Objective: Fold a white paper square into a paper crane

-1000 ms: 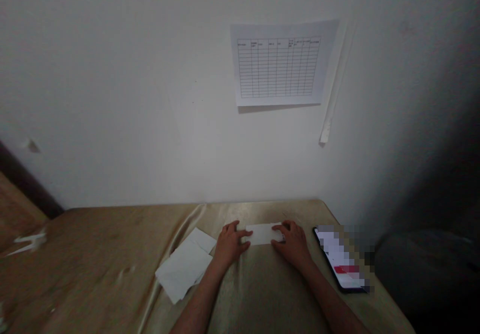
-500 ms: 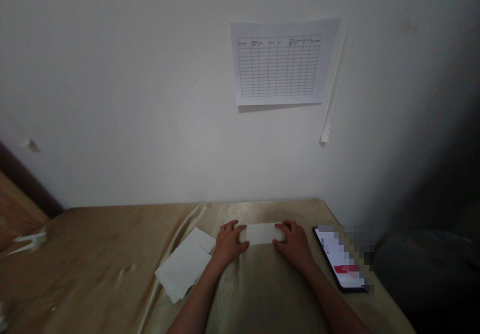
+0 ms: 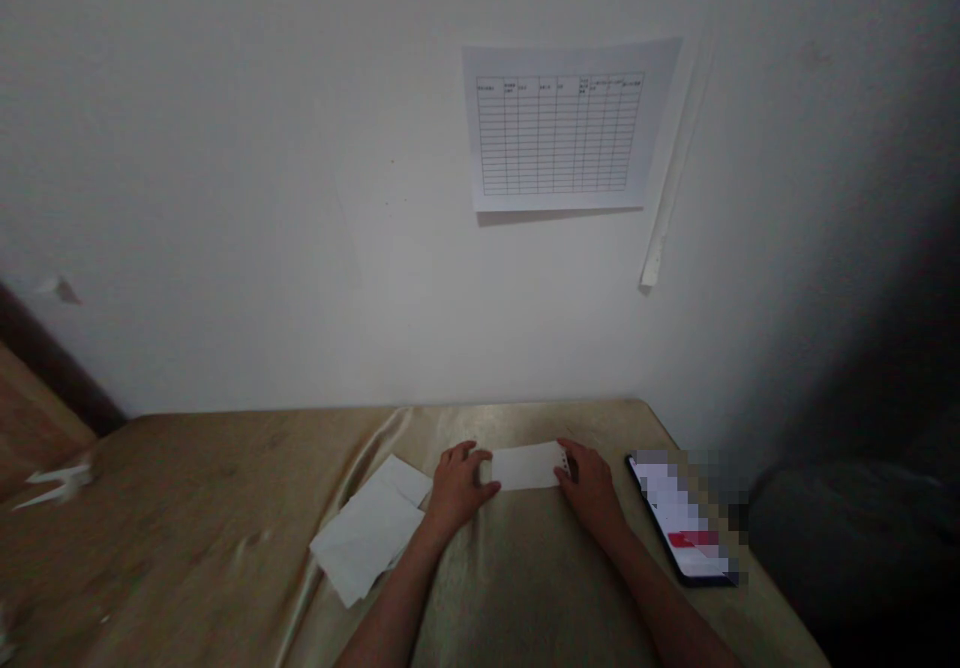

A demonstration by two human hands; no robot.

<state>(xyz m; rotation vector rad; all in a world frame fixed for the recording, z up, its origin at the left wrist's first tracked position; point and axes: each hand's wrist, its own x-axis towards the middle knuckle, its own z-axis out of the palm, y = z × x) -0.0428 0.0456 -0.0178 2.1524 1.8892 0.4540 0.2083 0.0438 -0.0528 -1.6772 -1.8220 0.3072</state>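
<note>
A small white sheet of paper, perhaps folded, lies between my hands, with a row of punched holes along its right end. My left hand has its thumb and forefinger curved around the left end, touching the corners. At the opposite end, the thumb and forefinger of my right hand grip the paper beside the holes, and that end looks slightly raised. To the left of my left forearm lies a loose pile of white papers.
A satiny tan cloth covers the table. On the right lies a phone with a lit, partly blurred screen. A printed table sheet hangs on the wall behind. White scraps are at the far left.
My right hand has shifted its fingers outward to the paper's right end, and the paper's right side has tilted up a little. My left hand has barely moved.
</note>
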